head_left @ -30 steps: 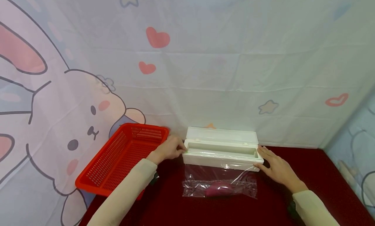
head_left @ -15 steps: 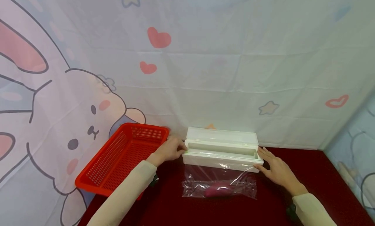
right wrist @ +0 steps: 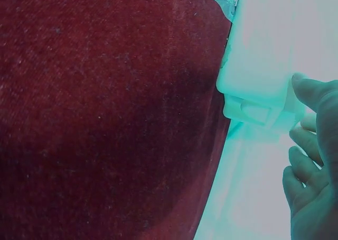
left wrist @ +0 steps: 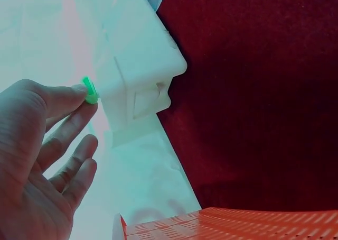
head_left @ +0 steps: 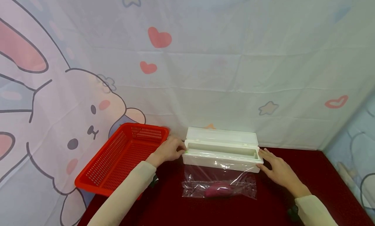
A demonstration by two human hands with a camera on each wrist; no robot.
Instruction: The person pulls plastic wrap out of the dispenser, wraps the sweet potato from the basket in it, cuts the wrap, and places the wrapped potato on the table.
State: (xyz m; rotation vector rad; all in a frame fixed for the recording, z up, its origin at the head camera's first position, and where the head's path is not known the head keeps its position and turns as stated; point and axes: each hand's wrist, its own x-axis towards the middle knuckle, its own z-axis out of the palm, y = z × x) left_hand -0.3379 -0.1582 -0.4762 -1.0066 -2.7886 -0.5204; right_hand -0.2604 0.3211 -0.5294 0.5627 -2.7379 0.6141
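A long white cling film dispenser [head_left: 222, 159] lies on the dark red tabletop with its lid [head_left: 221, 134] raised. Clear cling film [head_left: 205, 172] runs from its front toward me and lies over a pink, elongated thing [head_left: 218, 189]. At the dispenser's left end my left hand [head_left: 170, 148] pinches a small green slide cutter tab [left wrist: 90, 90] between thumb and fingertips. My right hand [head_left: 278, 169] is at the opposite end, thumb by the front corner and fingers fairly straight along the side. In the right wrist view its thumb tip [right wrist: 299, 79] is right at the dispenser's edge.
A red perforated plastic basket [head_left: 99, 190] stands to the left, just beyond my left forearm. Behind the table hangs a pale cloth [head_left: 205, 73] printed with a rabbit and hearts, close to the raised lid.
My right hand has shifted slightly to the right, its thumb now nearer the dispenser's end. The left hand stays at the green tab, and the film and pink thing look unmoved.
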